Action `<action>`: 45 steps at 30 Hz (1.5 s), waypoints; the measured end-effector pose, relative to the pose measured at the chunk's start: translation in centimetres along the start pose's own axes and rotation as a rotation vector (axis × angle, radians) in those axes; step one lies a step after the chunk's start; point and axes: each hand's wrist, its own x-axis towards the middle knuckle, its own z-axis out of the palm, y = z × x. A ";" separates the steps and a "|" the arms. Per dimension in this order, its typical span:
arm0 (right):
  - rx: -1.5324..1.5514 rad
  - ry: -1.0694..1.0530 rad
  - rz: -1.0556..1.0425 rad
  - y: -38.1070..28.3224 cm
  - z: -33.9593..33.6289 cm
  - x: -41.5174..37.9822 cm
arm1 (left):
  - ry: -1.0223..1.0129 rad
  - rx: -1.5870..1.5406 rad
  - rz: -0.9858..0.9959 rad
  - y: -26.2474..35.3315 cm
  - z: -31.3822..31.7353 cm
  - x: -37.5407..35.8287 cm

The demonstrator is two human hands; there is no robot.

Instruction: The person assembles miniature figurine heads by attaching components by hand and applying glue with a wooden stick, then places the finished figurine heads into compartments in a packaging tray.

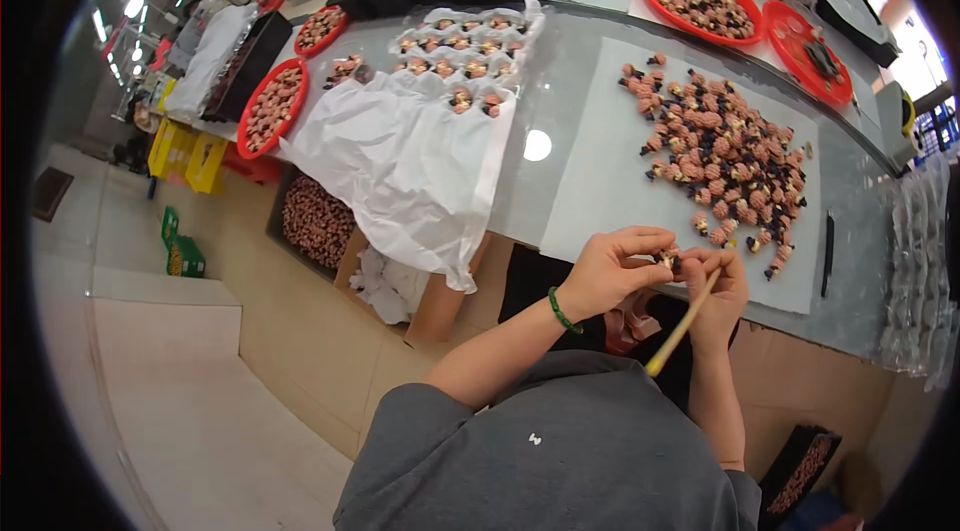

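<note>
My left hand (618, 274), with a green bead bracelet (564, 313) at the wrist, is closed on a small pink and dark figurine (668, 258) in front of my chest. My right hand (722, 301) meets it at the figurine and grips a thin wooden stick (685, 323) whose yellowish end points toward my body. The stick's other end is hidden in the fingers. Just beyond both hands, a large pile of similar pink and dark figurines (735, 146) lies on a white sheet (590, 171).
Red trays of small pieces (750, 28) stand at the back right and left. Figurines sit in a clear moulded tray (460, 61), partly under white paper (400, 161). A black pen-like tool (828, 253) lies right, near stacked clear plastic trays (918, 271). A cardboard box (440, 316) stands below.
</note>
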 end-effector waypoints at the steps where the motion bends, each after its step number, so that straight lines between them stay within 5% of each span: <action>1: 0.015 -0.018 -0.002 0.1 0.3 0.2 | -0.010 0.004 0.012 0.4 -0.3 0.0; 5: -0.040 0.020 -0.130 0.2 0.5 0.9 | 0.069 0.266 0.167 5.4 -3.4 0.3; 9: -0.345 0.000 -0.336 2.4 -0.7 1.3 | 0.391 0.559 0.398 10.6 -11.6 3.0; 13: -0.428 -0.027 -0.374 3.4 -1.1 1.2 | 0.741 1.339 0.378 12.1 -21.4 5.7; 16: -0.445 -0.081 -0.471 3.4 -1.1 1.1 | 0.757 1.653 0.322 10.5 -25.0 6.6; 20: -0.497 -0.079 -0.471 3.2 -1.2 1.1 | 0.747 1.417 0.186 10.0 -24.4 6.6; 30: -0.523 -0.057 -0.565 2.7 -1.6 1.1 | 0.638 1.703 0.038 9.8 -26.1 6.8; 34: -0.552 0.030 -0.583 2.0 -2.1 1.3 | 0.668 2.102 0.384 10.6 -21.3 6.0; 35: -0.666 0.095 -0.610 1.4 -2.7 1.9 | 0.662 2.106 0.384 10.9 -19.5 5.9; 37: -0.897 0.215 -0.656 0.5 -3.8 2.5 | 0.502 1.560 0.644 11.1 -14.9 5.6; 39: -0.966 0.177 -0.587 0.3 -4.2 2.6 | 0.444 1.203 0.653 9.6 -9.8 5.1; 42: -1.099 0.103 -0.456 0.0 -4.0 3.1 | 0.228 0.886 0.565 5.7 -4.3 4.5; 45: -0.771 0.178 -0.503 0.2 -3.1 2.5 | 0.074 0.624 0.355 1.1 -1.0 4.2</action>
